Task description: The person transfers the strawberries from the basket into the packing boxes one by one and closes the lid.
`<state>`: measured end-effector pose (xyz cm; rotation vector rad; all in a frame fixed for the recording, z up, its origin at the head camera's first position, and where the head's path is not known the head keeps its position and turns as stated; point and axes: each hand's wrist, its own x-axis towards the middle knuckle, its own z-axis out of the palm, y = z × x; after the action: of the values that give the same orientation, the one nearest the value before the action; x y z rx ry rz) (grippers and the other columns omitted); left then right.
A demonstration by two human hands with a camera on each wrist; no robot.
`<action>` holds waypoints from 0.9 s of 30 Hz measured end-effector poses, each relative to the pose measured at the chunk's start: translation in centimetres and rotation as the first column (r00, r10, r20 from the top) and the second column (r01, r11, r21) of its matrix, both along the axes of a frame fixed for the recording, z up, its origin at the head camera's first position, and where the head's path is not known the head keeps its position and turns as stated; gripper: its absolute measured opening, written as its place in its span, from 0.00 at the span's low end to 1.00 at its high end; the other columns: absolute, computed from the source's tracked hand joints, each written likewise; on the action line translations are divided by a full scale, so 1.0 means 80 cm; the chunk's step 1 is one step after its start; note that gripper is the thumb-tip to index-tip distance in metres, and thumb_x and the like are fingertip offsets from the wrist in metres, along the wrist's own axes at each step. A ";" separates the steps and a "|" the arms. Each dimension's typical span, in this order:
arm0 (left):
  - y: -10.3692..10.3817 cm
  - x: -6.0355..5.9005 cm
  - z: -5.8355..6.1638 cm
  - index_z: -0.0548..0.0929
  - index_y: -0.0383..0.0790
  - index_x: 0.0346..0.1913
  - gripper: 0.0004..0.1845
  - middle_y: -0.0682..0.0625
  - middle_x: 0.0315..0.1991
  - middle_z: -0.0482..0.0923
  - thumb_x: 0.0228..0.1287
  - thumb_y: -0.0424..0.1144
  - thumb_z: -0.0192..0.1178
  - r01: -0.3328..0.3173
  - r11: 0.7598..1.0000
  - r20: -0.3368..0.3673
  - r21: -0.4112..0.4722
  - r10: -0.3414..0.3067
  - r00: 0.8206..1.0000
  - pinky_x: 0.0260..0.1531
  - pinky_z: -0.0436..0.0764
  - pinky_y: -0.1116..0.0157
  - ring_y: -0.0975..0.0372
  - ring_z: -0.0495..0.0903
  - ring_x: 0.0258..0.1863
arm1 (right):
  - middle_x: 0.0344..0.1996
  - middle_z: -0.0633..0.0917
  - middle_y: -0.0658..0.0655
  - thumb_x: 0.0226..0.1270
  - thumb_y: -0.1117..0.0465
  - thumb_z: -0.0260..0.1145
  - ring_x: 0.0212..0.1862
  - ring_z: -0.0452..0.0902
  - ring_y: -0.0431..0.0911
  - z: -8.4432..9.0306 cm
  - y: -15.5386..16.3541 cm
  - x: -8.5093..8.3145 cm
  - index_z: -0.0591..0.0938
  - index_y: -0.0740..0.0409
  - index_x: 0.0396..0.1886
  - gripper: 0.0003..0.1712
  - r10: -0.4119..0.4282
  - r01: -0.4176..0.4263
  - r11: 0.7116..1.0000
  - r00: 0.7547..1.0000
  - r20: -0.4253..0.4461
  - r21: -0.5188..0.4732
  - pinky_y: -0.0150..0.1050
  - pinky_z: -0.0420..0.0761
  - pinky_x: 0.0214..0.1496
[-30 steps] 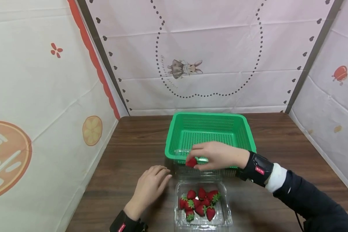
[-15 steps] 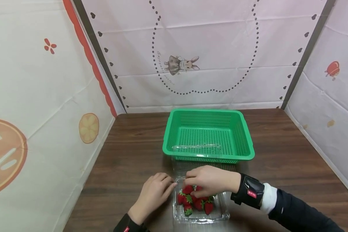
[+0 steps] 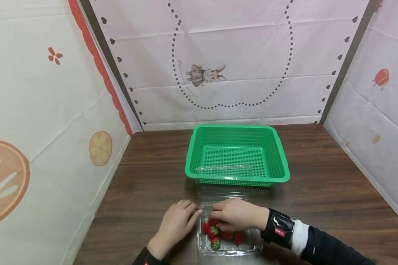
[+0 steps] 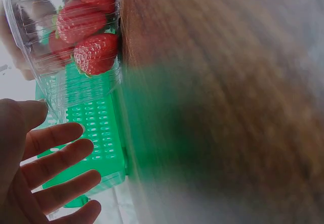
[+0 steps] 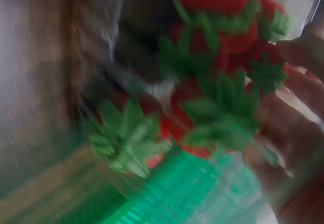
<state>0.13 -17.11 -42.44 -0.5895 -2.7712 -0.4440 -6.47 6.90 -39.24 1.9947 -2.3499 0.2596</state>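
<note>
Several red strawberries [image 3: 215, 242] with green leaves lie in a clear plastic container [image 3: 230, 252] near the front of the table. My right hand [image 3: 237, 214] reaches down into it from the right, with its fingers bent among the fruit. In the blurred right wrist view, a strawberry [image 5: 268, 74] sits between its thumb and fingers. My left hand [image 3: 176, 225] is at the container's left side, thumb side at its upper left corner. In the left wrist view, the fingers [image 4: 61, 160] are spread and fairly straight, holding nothing, and the thumb lies by the plastic edge.
Behind the container stands a green perforated basket [image 3: 235, 127]. The container's clear lid [image 3: 223, 190] is folded back, its far end over the basket's front rim. Printed cloth walls [image 3: 238, 55] enclose the brown wooden table [image 3: 152, 165] at the back and sides.
My right hand has come down from the basket's front edge into the container, carrying a strawberry. My left hand has shifted slightly right, up to the container's corner.
</note>
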 end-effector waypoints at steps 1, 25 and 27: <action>0.000 0.000 0.000 0.87 0.50 0.37 0.09 0.56 0.37 0.83 0.72 0.49 0.63 -0.003 1.000 -0.002 0.001 0.003 1.000 0.43 0.83 0.59 0.62 0.82 0.41 | 0.30 0.73 0.41 0.67 0.55 0.69 0.30 0.64 0.31 -0.002 0.000 0.000 0.84 0.48 0.45 0.09 -0.004 0.004 1.000 1.000 0.009 0.003 0.23 0.66 0.30; 0.000 0.003 0.003 0.88 0.49 0.41 0.11 0.58 0.39 0.83 0.73 0.50 0.61 -0.065 0.994 0.130 0.087 0.053 0.990 0.42 0.84 0.59 0.63 0.81 0.43 | 0.41 0.83 0.45 0.66 0.59 0.72 0.42 0.79 0.34 -0.004 0.051 -0.003 0.85 0.49 0.52 0.15 -0.117 0.149 0.949 0.985 0.125 -0.279 0.28 0.80 0.44; 0.001 0.005 0.004 0.88 0.50 0.42 0.11 0.59 0.39 0.83 0.73 0.50 0.61 -0.077 0.992 0.142 0.098 0.062 0.988 0.42 0.84 0.59 0.64 0.81 0.43 | 0.41 0.83 0.45 0.64 0.62 0.74 0.42 0.80 0.35 -0.002 0.072 0.000 0.85 0.50 0.50 0.15 -0.191 0.239 0.905 0.968 0.166 -0.353 0.29 0.81 0.44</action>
<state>0.50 -17.05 -42.11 -0.4522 -2.8678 -0.6305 -6.48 12.63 -39.38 1.5733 -2.3462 0.7757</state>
